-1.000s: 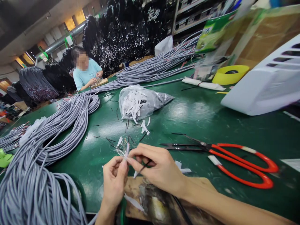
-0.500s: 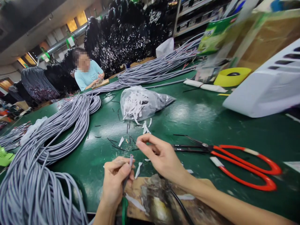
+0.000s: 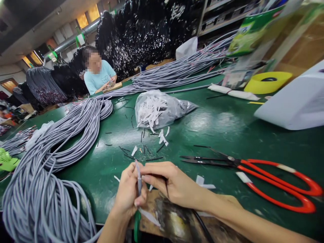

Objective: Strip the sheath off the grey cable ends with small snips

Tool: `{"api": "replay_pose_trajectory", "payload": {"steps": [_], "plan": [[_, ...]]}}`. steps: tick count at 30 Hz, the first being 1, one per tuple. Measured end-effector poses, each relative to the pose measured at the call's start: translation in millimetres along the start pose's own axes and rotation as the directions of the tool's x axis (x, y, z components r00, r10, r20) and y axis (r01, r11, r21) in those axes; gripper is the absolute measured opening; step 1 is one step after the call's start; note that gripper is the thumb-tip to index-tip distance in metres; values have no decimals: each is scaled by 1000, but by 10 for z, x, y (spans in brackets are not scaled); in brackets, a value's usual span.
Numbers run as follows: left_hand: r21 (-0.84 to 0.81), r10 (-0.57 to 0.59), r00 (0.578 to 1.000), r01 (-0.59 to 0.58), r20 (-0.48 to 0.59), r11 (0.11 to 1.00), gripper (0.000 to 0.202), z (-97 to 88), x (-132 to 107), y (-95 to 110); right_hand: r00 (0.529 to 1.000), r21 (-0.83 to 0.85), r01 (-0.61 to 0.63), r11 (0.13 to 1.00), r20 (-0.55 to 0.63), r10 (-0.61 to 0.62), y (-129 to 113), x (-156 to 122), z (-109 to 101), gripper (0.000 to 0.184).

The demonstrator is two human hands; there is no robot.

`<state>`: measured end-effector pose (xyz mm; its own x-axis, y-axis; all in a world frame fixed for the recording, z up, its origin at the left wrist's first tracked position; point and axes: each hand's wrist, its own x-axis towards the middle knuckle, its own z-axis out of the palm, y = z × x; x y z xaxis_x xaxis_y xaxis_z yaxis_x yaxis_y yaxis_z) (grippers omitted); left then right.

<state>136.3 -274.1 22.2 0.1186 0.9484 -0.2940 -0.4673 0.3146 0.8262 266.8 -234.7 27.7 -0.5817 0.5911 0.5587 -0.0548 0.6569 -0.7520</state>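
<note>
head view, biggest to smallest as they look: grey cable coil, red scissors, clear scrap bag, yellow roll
1. grey cable coil
2. red scissors and clear scrap bag: unsure, scissors lie nearer
3. yellow roll, farther off

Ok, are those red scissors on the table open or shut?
Slightly open: the red scissors lie flat on the green table, black blade tips apart and handle loops spread.
</note>
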Motion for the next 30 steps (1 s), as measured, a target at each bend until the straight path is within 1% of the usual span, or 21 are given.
{"api": "replay_pose_trajectory", "payload": {"steps": [2,3,4,6,9,11,12,13,14,15,16,17,19,21,23,25,28,30], "plan": [[-18,71,993,-73,-97,997,43,12,-23,28,999,-136,9,991,-44,-16,14,-9,27,26],[-18,115,985,-118,-130,993,44,14,-39,41,998,-186,11,983,-51,-21,18,-15,39,25],[-12,161,977,-164,-139,986,45,13,-57,51,999,-216,12,976,-49,-24,20,-22,48,25],[13,234,967,-234,-103,972,42,-2,-91,59,1000,-242,7,970,-22,-13,26,-35,54,23],[50,297,955,-295,-21,954,34,-38,-130,47,1000,-328,-10,945,-9,7,75,-39,15,24],[72,318,948,-319,20,945,33,-56,-147,35,998,-428,-54,902,-64,30,132,-29,-46,26],[85,334,942,-335,33,938,35,-60,-154,28,992,-467,-96,879,-122,43,156,-20,-83,26],[108,349,936,-351,39,930,36,-59,-158,22,980,-480,-144,865,-191,58,168,-9,-120,26],[151,362,931,-364,43,919,38,-54,-160,16,964,-455,-187,871,-254,74,165,2,-155,25],[213,373,927,-373,43,903,39,-45,-160,11,952,-395,-210,894,-291,95,143,12,-185,23],[288,383,923,-378,41,880,40,-32,-159,8,951,-301,-206,931,-286,118,104,21,-206,22],[371,396,917,-382,39,846,41,-18,-158,8,959,-196,-183,963,-252,131,53,27,-221,23],[533,446,894,-397,42,747,41,7,-153,18,979,-15,-128,992,-161,124,-57,32,-233,27],[647,507,859,-423,64,635,39,16,-149,35,988,62,-89,994,-119,96,-134,31,-237,30],[712,546,830,-451,114,538,33,6,-148,48,987,62,-81,995,-132,89,-154,31,-238,30],[734,582,795,-498,173,462,27,-17,-152,51,980,34,-113,993,-163,117,-127,34,-230,30],[738,666,707,-578,239,349,19,-38,-166,44,965,-13,-196,980,-179,191,-75,36,-198,31],[740,723,647,-605,241,294,17,-30,-173,37,968,-52,-203,978,-164,193,-74,24,-169,32]]}}
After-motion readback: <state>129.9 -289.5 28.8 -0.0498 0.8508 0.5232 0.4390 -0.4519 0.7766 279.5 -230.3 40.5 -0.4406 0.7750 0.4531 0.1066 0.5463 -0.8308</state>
